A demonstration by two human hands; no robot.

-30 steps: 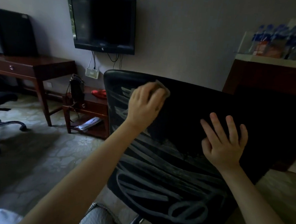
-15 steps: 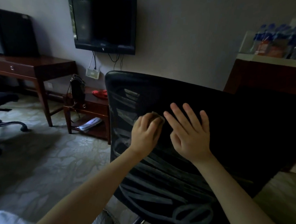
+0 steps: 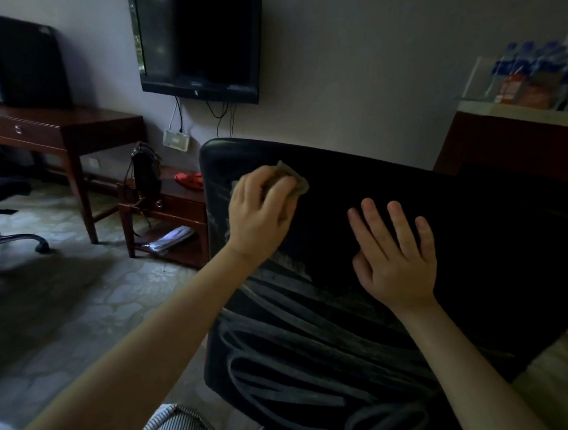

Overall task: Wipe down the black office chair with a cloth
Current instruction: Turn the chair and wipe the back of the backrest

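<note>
Chair (image 3: 352, 318) under cloth-gripping left hand (image 3: 259, 216)

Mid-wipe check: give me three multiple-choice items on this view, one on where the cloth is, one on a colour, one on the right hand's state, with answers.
1. Where on the chair back is the cloth?
A. near its upper left corner
B. at its bottom edge
C. at its right edge

2. What colour is the item on the small side table?
A. blue
B. red
C. yellow

3. How is the right hand?
A. fisted round a bottle
B. pinching the cloth
C. flat, fingers spread, empty

Answers:
1 A: the left hand presses the cloth by the top left corner.
2 B: it shows red against the dark wood.
3 C: its palm lies open on the chair back.
</note>
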